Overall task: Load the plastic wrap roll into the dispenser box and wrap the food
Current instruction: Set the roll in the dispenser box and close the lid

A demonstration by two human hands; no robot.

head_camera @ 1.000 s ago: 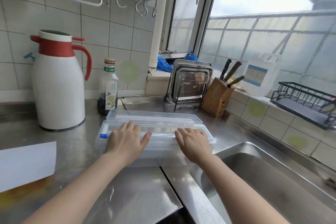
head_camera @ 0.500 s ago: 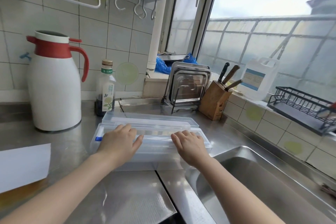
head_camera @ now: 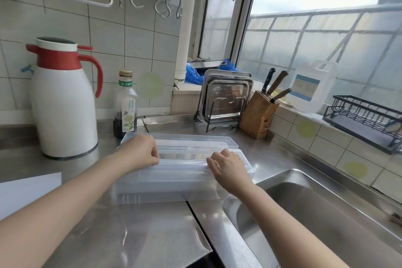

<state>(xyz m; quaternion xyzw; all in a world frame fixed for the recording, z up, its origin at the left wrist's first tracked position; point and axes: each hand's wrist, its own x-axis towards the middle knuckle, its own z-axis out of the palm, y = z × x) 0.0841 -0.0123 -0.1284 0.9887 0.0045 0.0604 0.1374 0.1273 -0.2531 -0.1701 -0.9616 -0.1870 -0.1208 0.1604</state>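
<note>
Clear plastic dispenser box lies lid-open on the steel surface, at its sink-side edge. Left hand and right hand, fingers curled, pinch film over it. Roll seems loaded; no food visible, so wrapping remains.

Bright daylight pours in through the window at upper right, sky nearly blown out. Soft sheen and glare streak the steel counter and sink. Shadows stay faint. Wide-angle bending curves the edges; slight softness on the box.
</note>
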